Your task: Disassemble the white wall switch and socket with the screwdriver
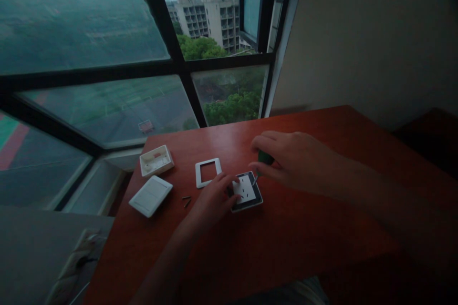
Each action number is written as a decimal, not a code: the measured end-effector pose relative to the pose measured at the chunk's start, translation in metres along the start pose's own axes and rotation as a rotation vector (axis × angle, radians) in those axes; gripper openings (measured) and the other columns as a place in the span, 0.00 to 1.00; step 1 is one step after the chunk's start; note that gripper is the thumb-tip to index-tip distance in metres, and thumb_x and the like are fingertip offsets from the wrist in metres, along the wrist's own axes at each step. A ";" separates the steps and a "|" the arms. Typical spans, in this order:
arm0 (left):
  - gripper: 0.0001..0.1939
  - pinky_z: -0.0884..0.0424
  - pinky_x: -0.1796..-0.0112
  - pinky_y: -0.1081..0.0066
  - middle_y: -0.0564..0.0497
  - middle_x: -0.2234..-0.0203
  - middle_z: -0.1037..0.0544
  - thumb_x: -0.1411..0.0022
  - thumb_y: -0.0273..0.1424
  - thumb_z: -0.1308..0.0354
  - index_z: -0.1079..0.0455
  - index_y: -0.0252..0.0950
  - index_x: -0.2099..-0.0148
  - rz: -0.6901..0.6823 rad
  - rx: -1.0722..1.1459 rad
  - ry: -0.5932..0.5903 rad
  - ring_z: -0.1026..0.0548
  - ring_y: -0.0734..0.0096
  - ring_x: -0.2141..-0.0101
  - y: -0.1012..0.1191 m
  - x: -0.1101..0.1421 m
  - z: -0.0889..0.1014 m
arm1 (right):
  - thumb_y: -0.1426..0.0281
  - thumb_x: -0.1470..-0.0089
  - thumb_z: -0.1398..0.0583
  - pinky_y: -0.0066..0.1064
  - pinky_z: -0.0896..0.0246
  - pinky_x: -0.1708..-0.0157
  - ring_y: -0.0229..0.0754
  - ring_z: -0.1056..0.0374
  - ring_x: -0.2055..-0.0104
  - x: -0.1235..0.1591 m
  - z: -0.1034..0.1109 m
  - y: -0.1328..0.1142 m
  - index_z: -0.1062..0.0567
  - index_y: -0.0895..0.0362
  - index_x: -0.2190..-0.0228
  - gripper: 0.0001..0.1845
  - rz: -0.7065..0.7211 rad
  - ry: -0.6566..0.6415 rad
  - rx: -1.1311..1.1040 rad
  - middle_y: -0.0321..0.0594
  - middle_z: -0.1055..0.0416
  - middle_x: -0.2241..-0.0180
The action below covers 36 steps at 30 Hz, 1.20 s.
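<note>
A white wall socket module (pixel 246 192) in a dark frame lies on the red-brown table (pixel 293 228). My left hand (pixel 214 196) rests on its left edge, fingers curled against it. My right hand (pixel 289 157) is closed round a green-handled screwdriver (pixel 264 158), whose tip (pixel 255 180) touches the socket's upper right corner. A white square frame (pixel 208 172) lies just left of the socket.
Two small screws (pixel 186 199) lie left of my left hand. A white switch plate (pixel 150 195) and an open white back box (pixel 156 160) sit near the table's left corner. Large dark-framed windows (pixel 179 62) stand behind; a wall is on the right.
</note>
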<state>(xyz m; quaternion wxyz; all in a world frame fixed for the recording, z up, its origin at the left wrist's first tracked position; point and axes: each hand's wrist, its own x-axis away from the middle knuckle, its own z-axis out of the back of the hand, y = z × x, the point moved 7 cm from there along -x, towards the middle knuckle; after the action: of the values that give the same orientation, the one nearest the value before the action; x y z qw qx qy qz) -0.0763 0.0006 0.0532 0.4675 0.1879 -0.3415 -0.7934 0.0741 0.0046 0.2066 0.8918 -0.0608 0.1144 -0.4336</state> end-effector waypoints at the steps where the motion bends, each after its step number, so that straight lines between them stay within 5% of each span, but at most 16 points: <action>1: 0.17 0.34 0.62 0.69 0.52 0.60 0.30 0.44 0.24 0.40 0.33 0.41 0.52 0.002 -0.001 -0.002 0.29 0.67 0.64 0.000 0.000 0.000 | 0.64 0.40 0.46 0.32 0.49 0.72 0.42 0.34 0.68 -0.001 -0.001 0.000 0.30 0.56 0.65 0.09 -0.004 -0.007 0.012 0.40 0.29 0.66; 4: 0.16 0.34 0.63 0.69 0.52 0.61 0.30 0.43 0.24 0.40 0.33 0.41 0.52 0.008 -0.005 -0.016 0.29 0.67 0.64 0.000 0.000 0.000 | 0.72 0.43 0.45 0.32 0.47 0.69 0.42 0.33 0.65 -0.002 0.000 -0.001 0.30 0.57 0.61 0.07 0.022 -0.004 -0.028 0.41 0.28 0.61; 8: 0.17 0.34 0.63 0.69 0.52 0.61 0.30 0.43 0.23 0.41 0.33 0.41 0.52 -0.006 0.005 -0.016 0.29 0.68 0.65 0.001 -0.001 -0.001 | 0.72 0.49 0.41 0.33 0.44 0.66 0.46 0.31 0.58 0.000 0.001 -0.002 0.34 0.57 0.51 0.22 0.037 0.010 -0.064 0.44 0.30 0.51; 13: 0.17 0.34 0.64 0.69 0.52 0.60 0.30 0.43 0.24 0.40 0.33 0.41 0.52 -0.005 0.001 -0.011 0.30 0.68 0.65 0.002 0.000 0.000 | 0.68 0.42 0.45 0.33 0.45 0.67 0.44 0.30 0.63 -0.003 -0.001 0.002 0.29 0.56 0.59 0.10 -0.014 0.007 -0.021 0.41 0.26 0.61; 18: 0.16 0.33 0.64 0.70 0.52 0.61 0.29 0.44 0.24 0.40 0.33 0.41 0.52 0.015 -0.012 -0.015 0.29 0.68 0.66 0.003 0.000 0.002 | 0.72 0.48 0.42 0.32 0.46 0.68 0.44 0.31 0.61 -0.002 0.003 -0.002 0.31 0.56 0.55 0.16 0.008 0.013 -0.011 0.43 0.29 0.53; 21: 0.17 0.34 0.65 0.70 0.51 0.61 0.29 0.44 0.24 0.41 0.32 0.40 0.52 0.031 -0.058 -0.026 0.29 0.67 0.66 0.006 -0.001 0.002 | 0.65 0.43 0.43 0.32 0.47 0.70 0.44 0.32 0.65 -0.003 0.001 0.004 0.29 0.56 0.61 0.10 -0.061 0.014 0.016 0.41 0.27 0.61; 24: 0.12 0.34 0.66 0.70 0.50 0.62 0.28 0.40 0.26 0.44 0.31 0.40 0.53 0.005 -0.114 -0.051 0.28 0.67 0.66 0.017 -0.005 0.000 | 0.69 0.42 0.44 0.33 0.46 0.69 0.42 0.32 0.66 -0.003 -0.001 0.007 0.28 0.56 0.65 0.06 -0.054 0.009 -0.019 0.40 0.28 0.65; 30: 0.14 0.33 0.63 0.69 0.49 0.61 0.25 0.39 0.22 0.51 0.30 0.40 0.54 -0.094 -0.176 -0.122 0.26 0.65 0.64 0.041 -0.020 -0.010 | 0.80 0.53 0.43 0.33 0.41 0.62 0.44 0.33 0.57 0.010 0.001 0.001 0.31 0.56 0.55 0.21 0.087 -0.013 -0.155 0.44 0.31 0.54; 36: 0.12 0.34 0.67 0.70 0.48 0.68 0.23 0.40 0.22 0.52 0.29 0.37 0.61 -0.080 -0.281 -0.177 0.25 0.64 0.68 0.041 -0.029 -0.015 | 0.72 0.43 0.44 0.36 0.41 0.64 0.46 0.32 0.60 0.015 -0.002 0.011 0.30 0.56 0.57 0.10 -0.027 0.000 -0.080 0.43 0.29 0.58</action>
<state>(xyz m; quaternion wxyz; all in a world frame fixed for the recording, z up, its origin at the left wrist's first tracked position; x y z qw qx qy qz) -0.0270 0.0068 0.0717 0.4255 0.0636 -0.2594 -0.8647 0.0913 -0.0006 0.2002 0.8827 -0.0980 0.1309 -0.4405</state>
